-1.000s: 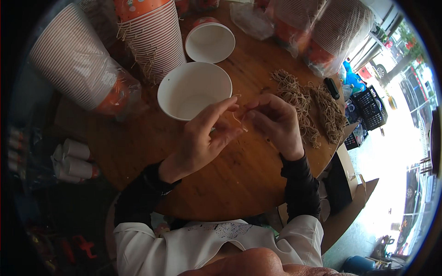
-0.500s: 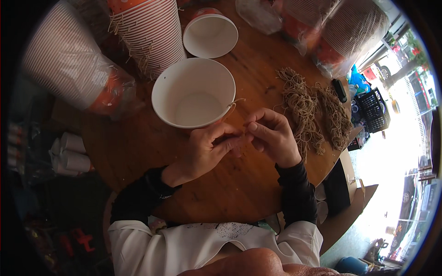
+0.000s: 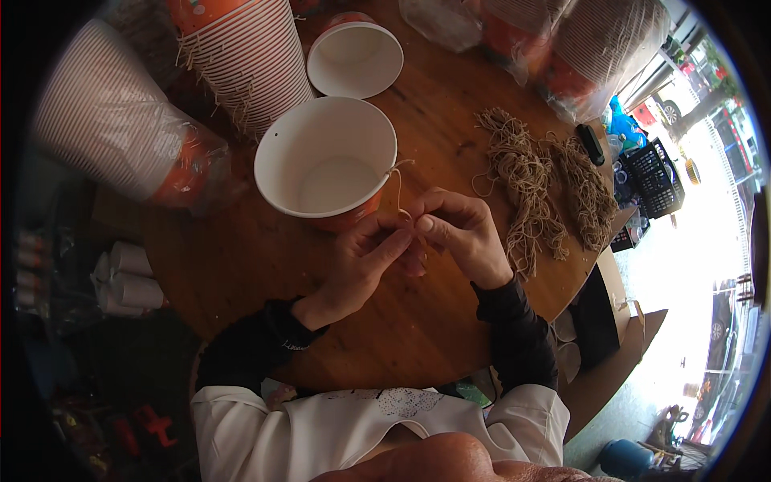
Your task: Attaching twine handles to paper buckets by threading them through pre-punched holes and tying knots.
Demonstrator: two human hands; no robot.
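A large paper bucket (image 3: pixel 325 157), white inside and orange outside, stands on the table in front of my hands. A small dark hole shows in its left wall. Through its right rim runs a thin tan string (image 3: pixel 399 186), which leads down to my fingers. My left hand (image 3: pixel 365 257) and my right hand (image 3: pixel 458 233) meet just below the bucket's right side, fingertips pinched together on the string. The string's end between the fingers is partly hidden.
Two tangled bundles of tan string (image 3: pixel 526 189) lie on the round wooden table (image 3: pixel 434 313), near a black object (image 3: pixel 590 145). Another white-lined bucket (image 3: pixel 355 60) tilts behind. Tall bucket stacks (image 3: pixel 245 68) stand at the back left, and plastic-wrapped stacks (image 3: pixel 606 48) at the back right.
My hands have come closer together, fingertips now touching over the string. The string now shows stretching down from the bucket's rim. The whole view has shifted slightly.
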